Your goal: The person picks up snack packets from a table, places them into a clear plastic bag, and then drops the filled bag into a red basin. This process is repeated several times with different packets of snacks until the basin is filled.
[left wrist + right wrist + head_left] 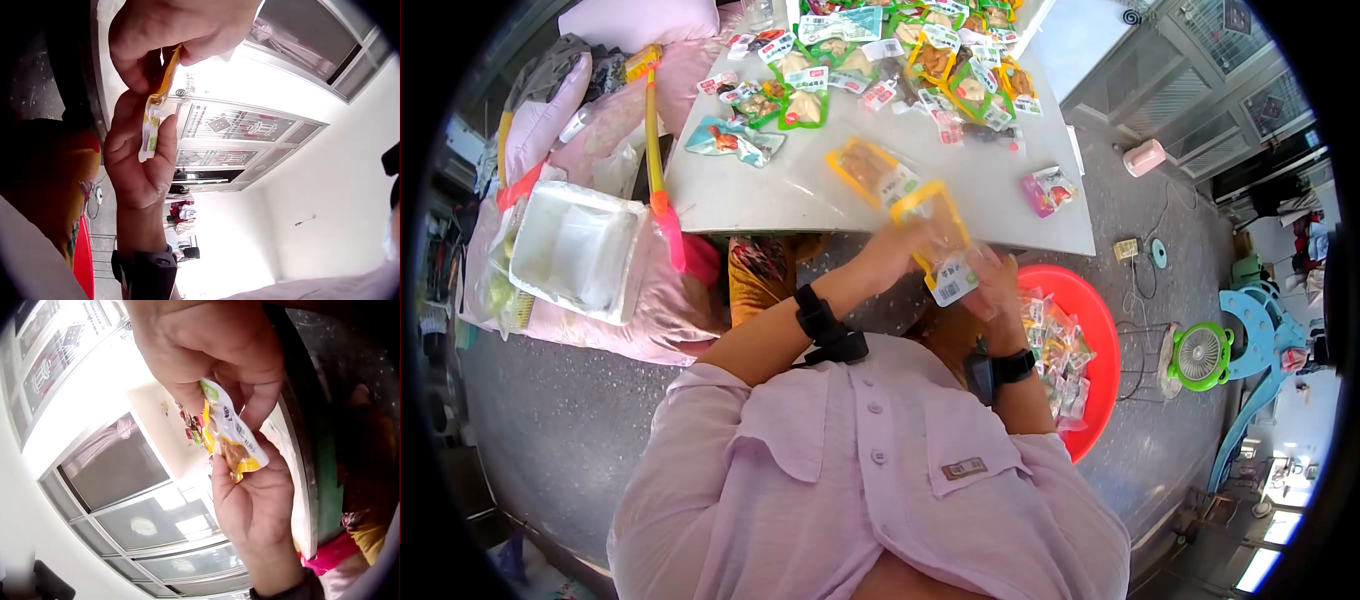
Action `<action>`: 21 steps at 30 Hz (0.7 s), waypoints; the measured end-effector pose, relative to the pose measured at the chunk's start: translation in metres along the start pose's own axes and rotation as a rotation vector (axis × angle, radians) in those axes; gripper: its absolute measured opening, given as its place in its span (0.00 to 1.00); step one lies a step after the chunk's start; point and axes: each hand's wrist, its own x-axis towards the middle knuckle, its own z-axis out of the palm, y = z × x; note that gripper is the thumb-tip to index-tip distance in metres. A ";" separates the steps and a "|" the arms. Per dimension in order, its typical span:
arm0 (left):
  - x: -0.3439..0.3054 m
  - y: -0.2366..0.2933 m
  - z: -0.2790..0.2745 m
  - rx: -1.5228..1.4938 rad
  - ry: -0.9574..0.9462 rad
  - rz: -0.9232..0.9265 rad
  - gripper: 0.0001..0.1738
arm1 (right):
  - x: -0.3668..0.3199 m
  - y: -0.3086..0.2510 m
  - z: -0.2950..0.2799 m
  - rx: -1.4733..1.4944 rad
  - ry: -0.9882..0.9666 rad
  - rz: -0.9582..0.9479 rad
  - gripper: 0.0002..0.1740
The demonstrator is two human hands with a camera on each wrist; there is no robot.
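Both hands hold one yellow-edged snack packet (937, 228) just off the white table's (800, 195) near edge. My left hand (897, 247) pinches its left side and my right hand (990, 283) pinches the lower end by the white label. In the left wrist view the left hand (178, 37) grips the packet (153, 119) from above while the right hand (140, 162) holds it from below. The right wrist view shows the right hand (212, 356) pinching the packet (232, 436), with the left hand (256, 500) under it.
Many snack packets (920, 60) cover the far half of the table; another yellow packet (872, 172) and a pink one (1048, 190) lie nearer. A red basin (1100, 330) of packets stands on the floor to the right, beside a green fan (1200, 355). A white tray (575, 250) rests on pink bags at left.
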 end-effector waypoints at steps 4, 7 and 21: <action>-0.012 0.015 0.007 0.555 0.141 0.071 0.17 | 0.004 0.008 -0.023 0.047 0.027 -0.011 0.12; -0.010 0.024 -0.006 1.238 0.350 0.293 0.19 | 0.007 -0.001 -0.032 0.025 0.142 -0.116 0.09; 0.023 0.015 -0.041 1.796 0.521 0.296 0.09 | 0.022 0.000 -0.021 -0.051 0.236 -0.087 0.09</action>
